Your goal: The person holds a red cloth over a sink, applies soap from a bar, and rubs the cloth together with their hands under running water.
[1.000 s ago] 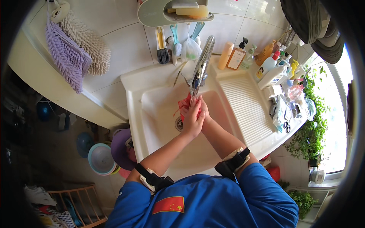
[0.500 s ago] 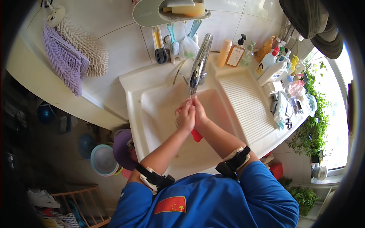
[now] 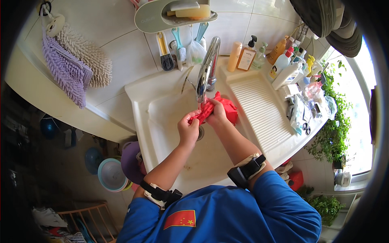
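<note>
A wet-looking red cloth (image 3: 229, 111) is bunched between my two hands, just under the spout of the chrome faucet (image 3: 208, 67). My left hand (image 3: 189, 128) pinches its near left end. Around its middle my right hand (image 3: 218, 113) is closed, with a loose part of the cloth spreading out to the right. Both hands are over the white sink basin (image 3: 162, 133). Below them, the drain (image 3: 200, 133) shows partly. Whether the cloth is a garment or a rag cannot be made out.
To the right is a ribbed washboard (image 3: 259, 109), with scissors (image 3: 306, 128) near its outer edge. Several bottles (image 3: 279, 67) crowd the back right corner. Brushes (image 3: 166, 56) hang behind the sink, below a soap shelf (image 3: 150, 18). Basins (image 3: 112, 175) stand on the floor at left.
My hands have moved apart from being pressed together. The red cloth, mostly hidden in them before, is now stretched between them and spread out to the right.
</note>
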`<control>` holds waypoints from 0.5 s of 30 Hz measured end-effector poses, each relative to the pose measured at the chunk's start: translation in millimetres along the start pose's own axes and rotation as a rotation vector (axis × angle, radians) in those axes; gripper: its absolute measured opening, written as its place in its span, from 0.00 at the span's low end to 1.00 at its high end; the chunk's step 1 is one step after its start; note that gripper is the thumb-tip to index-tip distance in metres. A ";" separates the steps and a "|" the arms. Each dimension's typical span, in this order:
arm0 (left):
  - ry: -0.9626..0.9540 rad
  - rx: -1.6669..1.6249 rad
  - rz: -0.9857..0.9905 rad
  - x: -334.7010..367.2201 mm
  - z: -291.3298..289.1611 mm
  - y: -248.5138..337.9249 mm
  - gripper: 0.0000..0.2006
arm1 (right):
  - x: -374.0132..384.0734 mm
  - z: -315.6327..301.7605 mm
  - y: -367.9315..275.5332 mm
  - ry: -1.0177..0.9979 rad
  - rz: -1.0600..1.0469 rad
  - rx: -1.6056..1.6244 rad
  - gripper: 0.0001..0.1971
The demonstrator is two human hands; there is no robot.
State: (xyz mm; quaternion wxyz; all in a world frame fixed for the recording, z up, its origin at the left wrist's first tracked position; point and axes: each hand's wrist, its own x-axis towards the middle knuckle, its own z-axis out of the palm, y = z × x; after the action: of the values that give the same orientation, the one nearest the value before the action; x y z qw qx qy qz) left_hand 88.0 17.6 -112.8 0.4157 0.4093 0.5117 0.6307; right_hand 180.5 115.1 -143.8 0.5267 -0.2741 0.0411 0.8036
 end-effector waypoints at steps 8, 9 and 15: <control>0.096 0.631 0.274 45.8 9.0 -22.1 0.09 | -39.4 6.9 39.8 -0.164 0.130 -0.321 0.13; 0.055 0.539 0.204 58.2 -2.3 -37.6 0.12 | -41.9 9.4 42.2 -0.159 0.147 -0.300 0.13; 0.174 0.553 0.422 2.0 15.1 -46.7 0.15 | -38.1 4.7 33.5 -0.079 0.306 -0.175 0.22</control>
State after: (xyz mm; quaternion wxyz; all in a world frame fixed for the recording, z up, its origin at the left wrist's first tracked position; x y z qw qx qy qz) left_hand 106.5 30.2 -156.6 0.1050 0.5479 0.6007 0.5727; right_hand 160.7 70.5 -128.8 0.3738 -0.2775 -0.0086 0.8850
